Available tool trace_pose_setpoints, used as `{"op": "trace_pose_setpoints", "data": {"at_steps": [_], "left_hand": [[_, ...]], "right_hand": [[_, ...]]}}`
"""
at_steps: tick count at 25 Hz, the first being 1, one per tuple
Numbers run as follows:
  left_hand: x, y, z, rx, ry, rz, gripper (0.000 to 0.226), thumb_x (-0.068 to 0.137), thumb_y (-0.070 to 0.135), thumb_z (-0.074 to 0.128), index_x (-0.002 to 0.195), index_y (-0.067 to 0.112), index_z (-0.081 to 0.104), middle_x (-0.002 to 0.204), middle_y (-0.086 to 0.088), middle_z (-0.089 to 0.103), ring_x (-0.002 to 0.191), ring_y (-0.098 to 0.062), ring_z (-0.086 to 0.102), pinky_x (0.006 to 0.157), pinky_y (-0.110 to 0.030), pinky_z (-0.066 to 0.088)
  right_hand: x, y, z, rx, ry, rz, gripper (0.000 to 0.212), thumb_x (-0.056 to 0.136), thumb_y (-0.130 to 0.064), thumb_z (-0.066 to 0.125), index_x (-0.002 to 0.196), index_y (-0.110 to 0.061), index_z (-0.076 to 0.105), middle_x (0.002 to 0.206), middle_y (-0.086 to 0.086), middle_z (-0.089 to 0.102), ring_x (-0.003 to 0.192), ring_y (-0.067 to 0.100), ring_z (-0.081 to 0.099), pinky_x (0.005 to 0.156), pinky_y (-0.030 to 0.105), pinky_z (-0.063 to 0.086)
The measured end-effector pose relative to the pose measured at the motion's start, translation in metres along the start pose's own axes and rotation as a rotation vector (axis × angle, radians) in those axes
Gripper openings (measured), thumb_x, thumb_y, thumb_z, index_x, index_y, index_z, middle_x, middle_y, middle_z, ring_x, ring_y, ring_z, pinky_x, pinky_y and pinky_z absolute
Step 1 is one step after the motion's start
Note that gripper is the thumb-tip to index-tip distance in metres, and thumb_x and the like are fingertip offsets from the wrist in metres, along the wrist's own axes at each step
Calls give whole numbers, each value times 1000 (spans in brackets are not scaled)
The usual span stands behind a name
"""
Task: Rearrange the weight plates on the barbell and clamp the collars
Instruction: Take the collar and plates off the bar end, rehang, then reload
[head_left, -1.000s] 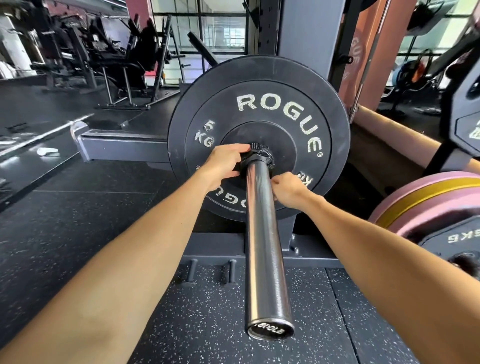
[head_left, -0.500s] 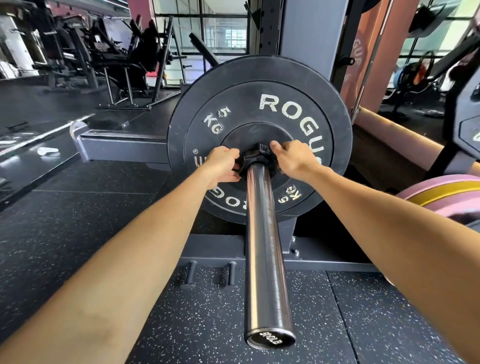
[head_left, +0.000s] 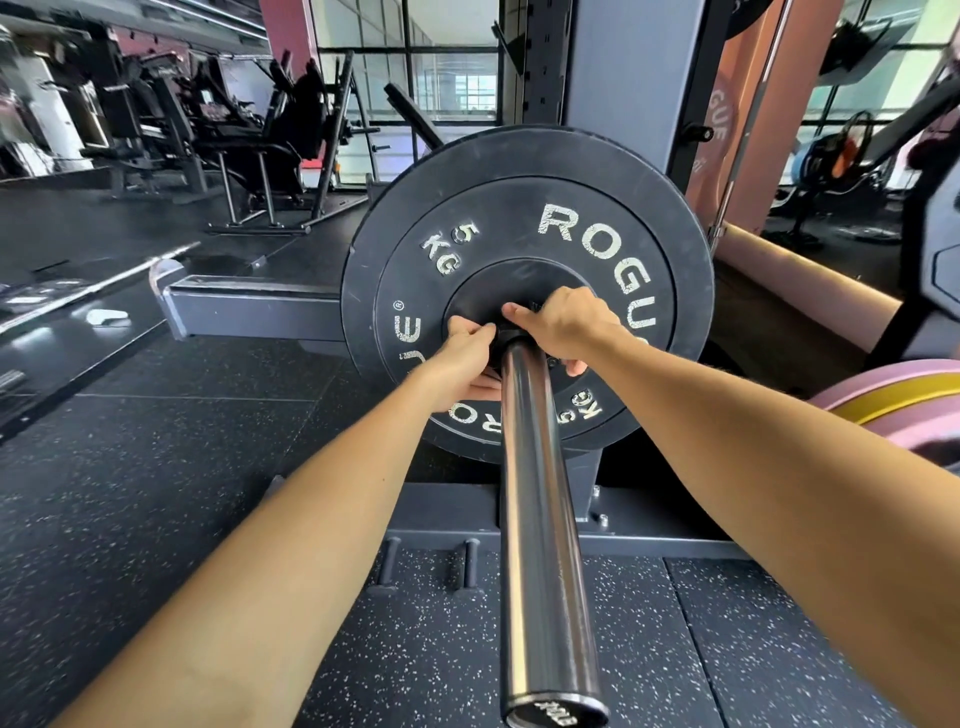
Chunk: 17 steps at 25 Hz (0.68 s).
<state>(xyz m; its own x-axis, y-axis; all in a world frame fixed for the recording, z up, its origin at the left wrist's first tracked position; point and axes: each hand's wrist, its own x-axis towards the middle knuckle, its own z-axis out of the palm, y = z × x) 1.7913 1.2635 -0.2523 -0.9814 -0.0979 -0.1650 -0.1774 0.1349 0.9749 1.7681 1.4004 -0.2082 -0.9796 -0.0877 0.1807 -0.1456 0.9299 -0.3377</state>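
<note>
A black 5 kg Rogue bumper plate (head_left: 524, 228) sits on the steel barbell sleeve (head_left: 540, 519), which runs toward me. A black collar (head_left: 506, 332) rings the sleeve right against the plate's hub, mostly hidden by my hands. My left hand (head_left: 465, 364) grips the collar from the left and below, thumb on top. My right hand (head_left: 563, 325) wraps over the collar from the top right, fingers curled down around it.
The grey rack upright (head_left: 623, 78) stands behind the plate, its base beam (head_left: 249, 312) running left. Pink and yellow plates (head_left: 893, 400) are stacked at the right. Speckled rubber flooring (head_left: 156, 493) lies all around; gym machines (head_left: 249, 130) stand far left.
The plate has rotated clockwise on the sleeve. My right hand moved from below right of the collar to over its top, and my left hand dropped lower on its left side.
</note>
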Motion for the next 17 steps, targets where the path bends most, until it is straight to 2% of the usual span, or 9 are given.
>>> {"op": "trace_pose_setpoints", "data": {"at_steps": [2,4,6,7,9,12,14,17], "left_hand": [[5,-2,5,-41,17,-2,24,104,44,35,108,21,33,112,-15,57,81,-28,67,57,-34,60],[11,-1,10,-71,18,-22,28,101,49,35,102,22,31,115,-16,59,86,-31,67,68,-40,61],[15,-1,14,-109,17,-43,37,97,57,39,101,21,32,102,-13,65,75,-23,69,61,-35,59],[16,-1,15,-124,18,-45,41,94,61,44,99,22,33,93,-8,64,67,-18,68,56,-31,57],[19,-1,15,-161,12,-41,47,87,64,54,99,21,38,86,-4,62,67,-15,68,56,-30,57],[26,-5,19,-215,36,-18,66,78,61,64,117,12,41,99,-14,65,82,-23,71,76,-44,62],[26,-3,21,-220,23,-14,81,71,63,67,127,10,41,104,-19,67,83,-25,71,80,-48,60],[24,-2,20,-232,32,-18,75,72,62,66,121,12,39,90,-14,63,78,-24,70,81,-51,60]], "right_hand": [[2,-1,3,-32,30,-19,65,93,-62,34,81,-6,63,67,7,59,49,26,65,52,26,43],[5,1,7,-73,74,-74,60,98,-55,30,102,-6,64,94,11,65,79,33,69,66,30,44],[8,2,7,-86,82,-100,57,100,-50,29,113,-5,62,118,15,62,107,37,61,76,34,38],[9,3,5,-83,76,-104,56,100,-48,29,114,-5,61,121,16,61,111,37,58,77,34,37],[9,3,1,-88,48,-132,51,102,-44,30,113,-6,62,119,16,61,111,37,58,75,34,38],[7,11,5,-94,55,-225,43,104,-35,30,112,-5,61,109,17,60,105,37,58,72,35,38],[7,12,4,-75,92,-240,42,103,-35,32,90,-4,56,92,15,58,92,35,58,68,34,36],[3,10,3,33,110,-192,47,100,-37,37,59,-15,41,65,4,46,74,32,52,64,32,38]]}}
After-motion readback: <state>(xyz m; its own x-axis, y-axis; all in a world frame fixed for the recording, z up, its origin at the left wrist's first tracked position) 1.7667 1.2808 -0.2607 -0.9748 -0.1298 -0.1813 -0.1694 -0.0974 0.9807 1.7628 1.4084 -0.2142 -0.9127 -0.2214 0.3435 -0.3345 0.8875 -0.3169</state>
